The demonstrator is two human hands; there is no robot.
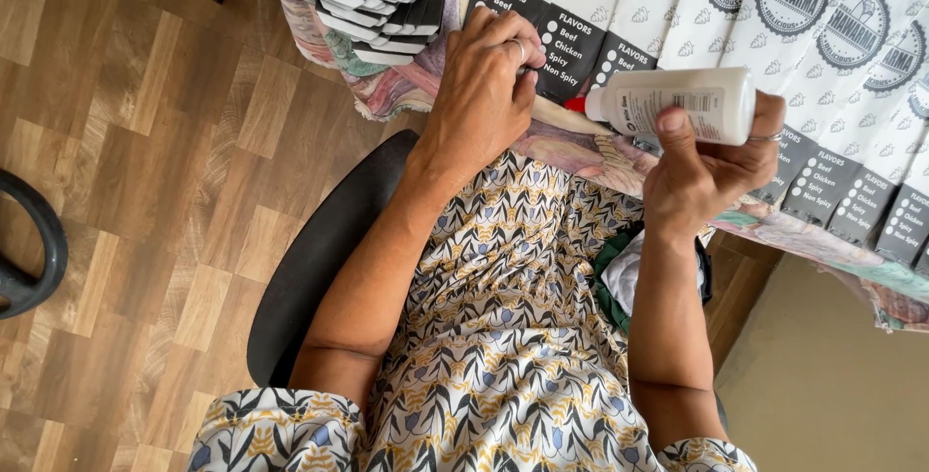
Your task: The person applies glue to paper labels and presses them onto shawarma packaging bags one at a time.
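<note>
— Although the left hand (484,80) rests on the flat printed cartons (677,8), can you see what its curled fingers pinch?
— No, that's hidden.
— And the white bottle (682,103)?
— The right hand (706,167) is wrapped around it above the table edge; it lies sideways, red tip (575,104) pointing left toward the other hand.
— Contents?
— Opaque; can't tell.

Bright even daylight, soft shadows, sharp
</note>
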